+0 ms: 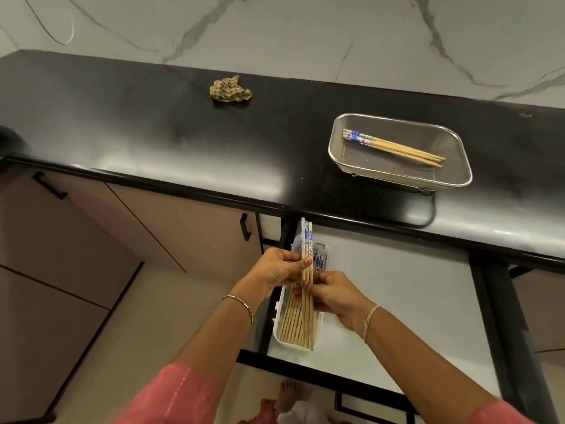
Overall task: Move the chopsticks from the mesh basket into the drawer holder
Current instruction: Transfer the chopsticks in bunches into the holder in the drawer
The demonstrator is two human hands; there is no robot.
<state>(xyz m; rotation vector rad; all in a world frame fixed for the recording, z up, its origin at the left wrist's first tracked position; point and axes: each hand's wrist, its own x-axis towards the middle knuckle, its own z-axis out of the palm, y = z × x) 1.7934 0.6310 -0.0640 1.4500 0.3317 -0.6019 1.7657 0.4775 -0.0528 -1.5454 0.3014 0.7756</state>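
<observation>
A steel mesh basket stands on the black counter at the right, with a few blue-topped wooden chopsticks lying inside. Below, in the open drawer, a white plastic holder contains several chopsticks. Over the holder, my left hand and my right hand both grip a small bundle of chopsticks, blue-patterned ends pointing away from me. The bundle's lower tips reach down into the holder.
A crumpled checked cloth lies on the counter at the back. The drawer's white floor stretches right of the holder. Cabinet doors with black handles are at the left. A bare foot shows below the drawer.
</observation>
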